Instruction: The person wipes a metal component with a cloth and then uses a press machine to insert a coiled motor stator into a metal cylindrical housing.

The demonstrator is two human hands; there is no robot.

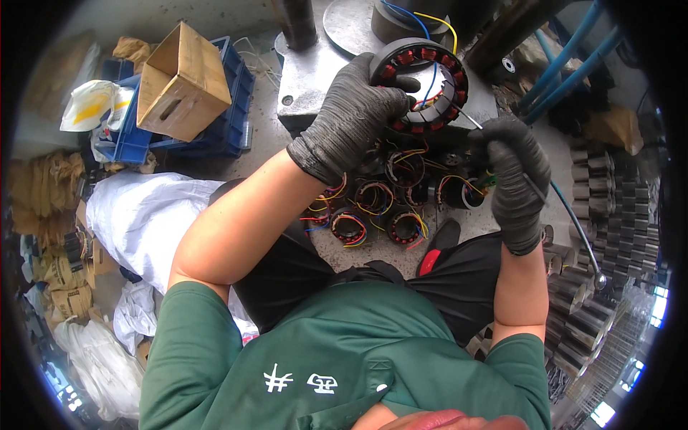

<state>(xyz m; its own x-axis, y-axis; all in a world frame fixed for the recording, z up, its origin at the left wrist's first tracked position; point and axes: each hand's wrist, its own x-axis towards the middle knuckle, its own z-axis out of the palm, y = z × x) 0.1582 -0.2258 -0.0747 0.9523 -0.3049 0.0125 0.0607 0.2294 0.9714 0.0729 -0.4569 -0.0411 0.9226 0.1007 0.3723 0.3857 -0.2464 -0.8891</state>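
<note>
My left hand [362, 107], in a dark grey glove, grips the left side of a ring-shaped motor stator [459, 79] with red copper windings around it. Its thumb and fingers reach into the ring's opening. Blue and yellow lead wires [450, 36] rise from the stator. My right hand [517, 175], gloved alike, is closed on a thin metal rod [469, 118] whose tip meets the stator's lower right inner edge. A curved dark bar with a ball end [599, 281] runs from beside this hand toward the lower right; whether it joins the rod, I cannot tell.
Behind the stator stands a metal press base [308, 75] with a thick post [295, 21]. Several wired stators [349, 226] sit on the floor below. Stacked metal cores [598, 179] line the right. Left are a cardboard box [188, 86], a blue crate [240, 100] and white sacks [143, 215].
</note>
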